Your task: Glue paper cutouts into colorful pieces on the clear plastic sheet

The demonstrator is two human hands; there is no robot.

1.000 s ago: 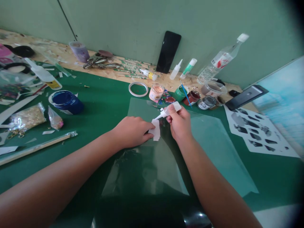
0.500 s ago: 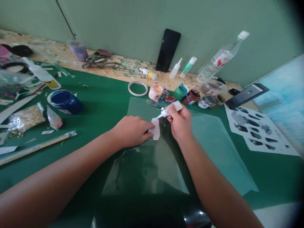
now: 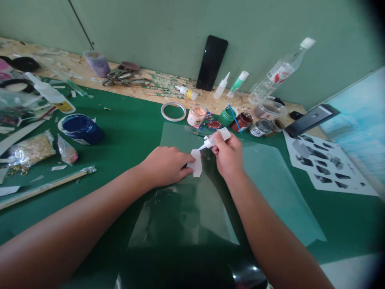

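Observation:
My right hand (image 3: 230, 154) is closed around a small white glue bottle (image 3: 221, 137), tilted so its thin nozzle points down to the left. The nozzle tip meets the top edge of a small white paper piece (image 3: 197, 164); whether glue is coming out I cannot tell. My left hand (image 3: 168, 164) has thumb and forefinger on the left edge of that paper, pinching or pressing it. Beneath both hands lies a clear plastic sheet (image 3: 180, 216) on the green table mat (image 3: 120, 120).
Behind my hands stand open paint jars (image 3: 197, 115), a tape roll (image 3: 173, 111) and a phone (image 3: 212, 63) leaning on the wall. A blue paint jar (image 3: 86, 130) and small bags (image 3: 33, 147) are at left. Printed sheets (image 3: 331, 168) and a tall plastic bottle (image 3: 282, 72) are at right.
My hands, the glue bottle and the paper keep almost the same place. The whole view has shifted very slightly.

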